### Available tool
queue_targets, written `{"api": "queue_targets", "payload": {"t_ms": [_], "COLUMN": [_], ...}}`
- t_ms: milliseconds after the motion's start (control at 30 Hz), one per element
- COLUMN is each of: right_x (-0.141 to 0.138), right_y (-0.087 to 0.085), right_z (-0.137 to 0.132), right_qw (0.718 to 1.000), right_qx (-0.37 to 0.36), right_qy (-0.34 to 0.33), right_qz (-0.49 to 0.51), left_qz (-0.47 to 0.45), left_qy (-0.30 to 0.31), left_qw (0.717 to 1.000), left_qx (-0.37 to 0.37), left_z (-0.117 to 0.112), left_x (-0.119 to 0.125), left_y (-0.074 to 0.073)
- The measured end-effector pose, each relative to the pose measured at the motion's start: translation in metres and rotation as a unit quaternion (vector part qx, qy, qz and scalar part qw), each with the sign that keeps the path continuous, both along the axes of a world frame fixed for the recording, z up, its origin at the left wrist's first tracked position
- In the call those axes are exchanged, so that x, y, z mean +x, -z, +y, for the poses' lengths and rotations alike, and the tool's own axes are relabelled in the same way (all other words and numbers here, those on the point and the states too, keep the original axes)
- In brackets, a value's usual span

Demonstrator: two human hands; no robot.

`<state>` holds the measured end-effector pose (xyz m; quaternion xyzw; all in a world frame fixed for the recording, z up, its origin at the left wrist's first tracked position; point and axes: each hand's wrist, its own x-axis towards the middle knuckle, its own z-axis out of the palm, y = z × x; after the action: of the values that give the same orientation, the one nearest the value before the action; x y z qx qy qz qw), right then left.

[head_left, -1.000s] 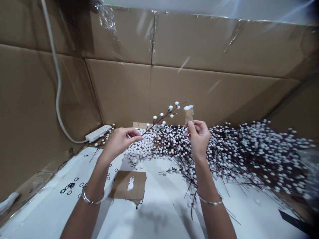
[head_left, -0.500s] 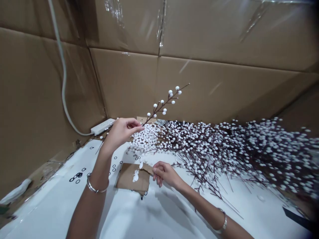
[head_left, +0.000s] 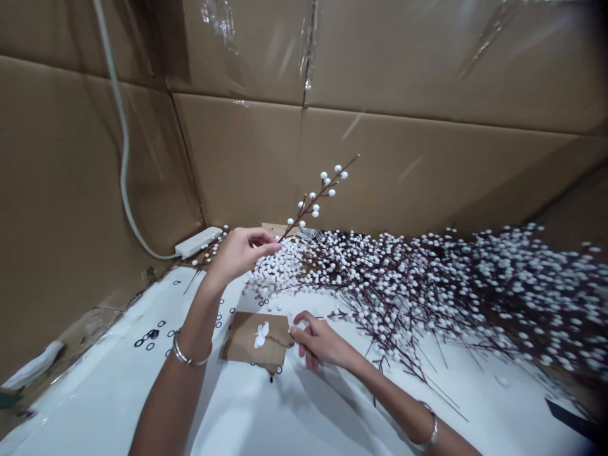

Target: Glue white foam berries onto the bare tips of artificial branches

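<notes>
My left hand (head_left: pixel 247 252) pinches the lower end of a brown berry branch (head_left: pixel 313 201) with white round berries. The branch slants up to the right in front of the cardboard wall. On the white table lies a square piece of cardboard (head_left: pixel 240 342) with a smear of white paste (head_left: pixel 261 334) on it. At its right edge, the curled fingers of my right hand (head_left: pixel 317 341) are at the end of a small torn cardboard strip (head_left: pixel 280 337), which lies low against the cardboard beside the paste. The grip is partly hidden.
A large heap of white berry branches (head_left: pixel 427 285) covers the back and right. Loose white berries (head_left: pixel 278 263) lie behind the cardboard. Small black rings (head_left: pixel 151 334) are scattered at left. A power strip (head_left: pixel 198 242) with a white cable (head_left: pixel 124 158) sits in the back corner.
My right hand has lowered the cardboard strip, whose paste-tipped end was raised, down to the paste on the cardboard. My left hand has shifted slightly right, and the branch has turned a little.
</notes>
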<state>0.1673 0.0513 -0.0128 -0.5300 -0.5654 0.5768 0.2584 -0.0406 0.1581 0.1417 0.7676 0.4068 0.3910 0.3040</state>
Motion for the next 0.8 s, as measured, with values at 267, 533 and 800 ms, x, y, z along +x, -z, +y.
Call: {"api": "queue_targets", "payload": {"t_ms": [267,533,800], "right_x": [0.001,-0.025,-0.016], "right_y": [-0.099,-0.126,-0.128], "right_z": [0.035,0.057,0.064], "right_qw": [0.943,0.895,0.858], "right_qx": [0.268,0.289,0.335], "right_qy": [0.157,0.224,0.266], "right_qz": [0.119,0.255,0.284], "left_qz": [-0.1,-0.135,-0.012], "left_qy": [0.134,0.13,0.167], "left_qw": [0.98,0.973,0.981], "left_qx": [-0.11,-0.135,-0.102], "left_z": [-0.013,-0.014,0.015], "left_x": [0.026,0.038,0.026], "left_y": [-0.002,0.004,0.022]}}
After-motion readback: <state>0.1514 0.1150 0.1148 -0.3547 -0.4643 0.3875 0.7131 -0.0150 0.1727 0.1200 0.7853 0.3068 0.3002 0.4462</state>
